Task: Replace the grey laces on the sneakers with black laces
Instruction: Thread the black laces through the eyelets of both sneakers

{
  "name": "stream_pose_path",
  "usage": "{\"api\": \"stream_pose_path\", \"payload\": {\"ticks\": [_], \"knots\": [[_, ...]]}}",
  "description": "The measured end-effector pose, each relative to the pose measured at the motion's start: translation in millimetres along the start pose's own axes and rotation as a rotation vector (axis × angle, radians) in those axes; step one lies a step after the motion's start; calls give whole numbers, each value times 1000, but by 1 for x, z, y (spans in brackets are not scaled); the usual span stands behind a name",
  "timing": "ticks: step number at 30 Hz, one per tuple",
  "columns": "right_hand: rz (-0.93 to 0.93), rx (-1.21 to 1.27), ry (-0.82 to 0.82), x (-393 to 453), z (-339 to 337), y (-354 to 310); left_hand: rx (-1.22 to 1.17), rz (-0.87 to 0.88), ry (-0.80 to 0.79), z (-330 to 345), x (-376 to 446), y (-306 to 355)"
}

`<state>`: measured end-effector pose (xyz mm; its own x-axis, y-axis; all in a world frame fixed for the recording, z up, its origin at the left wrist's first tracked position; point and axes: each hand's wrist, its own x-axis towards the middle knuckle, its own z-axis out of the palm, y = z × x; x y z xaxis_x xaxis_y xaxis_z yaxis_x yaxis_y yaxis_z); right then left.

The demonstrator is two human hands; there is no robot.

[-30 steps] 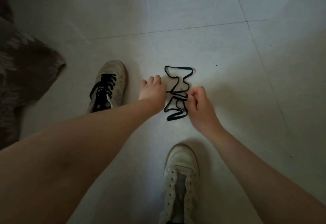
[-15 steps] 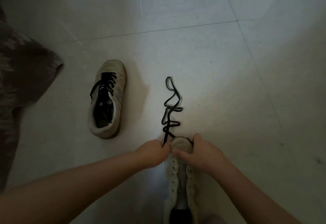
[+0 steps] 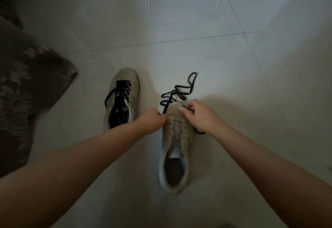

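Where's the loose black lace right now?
Head view, centre: the loose black lace lies bunched on the floor past the unlaced sneaker toe, pinched by the left hand and right hand.

The black lace [image 3: 177,93], which a second ago was being handled as a wide zigzag out on the floor [image 3: 197,21], is now being held at the toe of the unlaced sneaker [image 3: 177,138]. Both hands are being drawn back towards the person: the left hand [image 3: 152,120] is now pinching one lace end at the shoe's left front edge, and the right hand [image 3: 202,115] is pinching the other over the toe cap. The lace's loops are being dragged closer and bunched just beyond the toe, and one strand is now trailing beside the shoe under the right wrist.
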<state>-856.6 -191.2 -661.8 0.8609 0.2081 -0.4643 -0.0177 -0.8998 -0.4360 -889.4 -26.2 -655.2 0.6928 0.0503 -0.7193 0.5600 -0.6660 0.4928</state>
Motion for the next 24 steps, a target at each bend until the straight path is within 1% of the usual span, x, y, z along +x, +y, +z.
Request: {"api": "stream_pose_path", "payload": {"ticks": [2,4,8,9,11,13,15,17,18,20,24], "knots": [[-60,110,60,-6,-12,9,-90,38,-13,-6,0,-7],[-140,130,111,-17,-23,15,-206,92,0,-11,-4,-15],[-185,218,28,-46,-22,22,-439,179,-116,-15,-16,-23],[-173,223,4,-51,-18,22,-468,194,-107,-15,-18,-23],[-136,233,6,-54,-11,24,-500,196,-19,-13,-17,-24],[-108,256,30,-53,-7,24,-608,131,49,-10,-15,-22],[-120,243,54,-50,-4,23,-755,54,72,-7,-15,-15],[-124,231,96,-46,-1,22,-841,48,105,-3,-17,-7],[-126,213,126,-44,1,21,-836,69,139,0,-18,-4],[-154,130,185,-40,4,20,-730,146,226,9,-21,2],[-254,12,256,-34,9,23,-308,377,373,27,-25,7]]}}
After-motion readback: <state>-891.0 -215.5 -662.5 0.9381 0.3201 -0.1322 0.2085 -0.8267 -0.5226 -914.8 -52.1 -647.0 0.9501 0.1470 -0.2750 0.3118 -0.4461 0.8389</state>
